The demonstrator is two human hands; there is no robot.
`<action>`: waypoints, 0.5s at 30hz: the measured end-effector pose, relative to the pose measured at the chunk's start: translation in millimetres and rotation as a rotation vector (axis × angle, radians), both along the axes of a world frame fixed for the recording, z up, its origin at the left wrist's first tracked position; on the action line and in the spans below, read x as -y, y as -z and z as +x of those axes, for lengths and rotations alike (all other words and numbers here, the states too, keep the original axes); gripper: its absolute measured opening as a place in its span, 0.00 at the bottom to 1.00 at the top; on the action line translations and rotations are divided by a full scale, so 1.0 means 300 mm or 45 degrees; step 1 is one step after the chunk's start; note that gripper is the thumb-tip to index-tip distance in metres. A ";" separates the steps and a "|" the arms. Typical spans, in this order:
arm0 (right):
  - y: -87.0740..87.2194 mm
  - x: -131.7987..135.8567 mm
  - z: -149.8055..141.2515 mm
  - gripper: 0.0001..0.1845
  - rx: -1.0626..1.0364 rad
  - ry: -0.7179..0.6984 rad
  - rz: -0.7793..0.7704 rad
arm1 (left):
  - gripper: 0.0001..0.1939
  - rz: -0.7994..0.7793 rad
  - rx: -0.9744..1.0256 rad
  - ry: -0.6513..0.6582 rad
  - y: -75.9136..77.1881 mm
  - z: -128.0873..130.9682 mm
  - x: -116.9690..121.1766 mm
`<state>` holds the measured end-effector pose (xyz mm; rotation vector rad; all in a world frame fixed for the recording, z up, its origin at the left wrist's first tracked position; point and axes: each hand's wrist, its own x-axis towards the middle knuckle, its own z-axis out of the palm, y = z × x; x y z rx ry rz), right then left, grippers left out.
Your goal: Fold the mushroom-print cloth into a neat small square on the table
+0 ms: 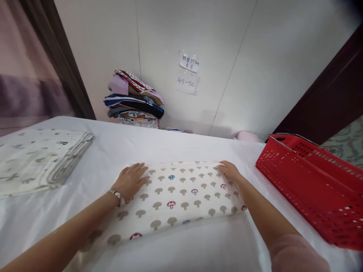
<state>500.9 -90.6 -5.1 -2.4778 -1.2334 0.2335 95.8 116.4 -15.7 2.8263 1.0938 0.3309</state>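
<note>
A folded white cloth with a mushroom print [176, 196] lies in front of me on the white table [147, 147]. My left hand [131, 180] rests flat on its far left corner, fingers stretched out, a watch on the wrist. At the far right corner my right hand [230, 170] presses on the cloth's edge with its fingers curled down over it; whether they pinch the fabric is hidden.
A second folded patterned cloth [36, 158] lies at the left of the table. A red plastic basket [314, 185] stands at the right. A stack of folded clothes [134, 100] sits against the wall behind, under two paper notes [188, 73].
</note>
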 end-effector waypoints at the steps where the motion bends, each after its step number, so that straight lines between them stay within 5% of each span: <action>1: -0.004 -0.004 -0.003 0.20 -0.016 -0.020 0.010 | 0.21 -0.008 -0.022 0.015 0.000 0.025 -0.022; 8: 0.011 -0.027 0.010 0.17 -0.074 -0.011 0.040 | 0.20 0.096 -0.046 0.169 -0.004 0.110 -0.117; 15: -0.009 -0.026 0.001 0.15 -0.101 -0.063 0.033 | 0.18 0.024 -0.011 0.291 -0.013 0.125 -0.096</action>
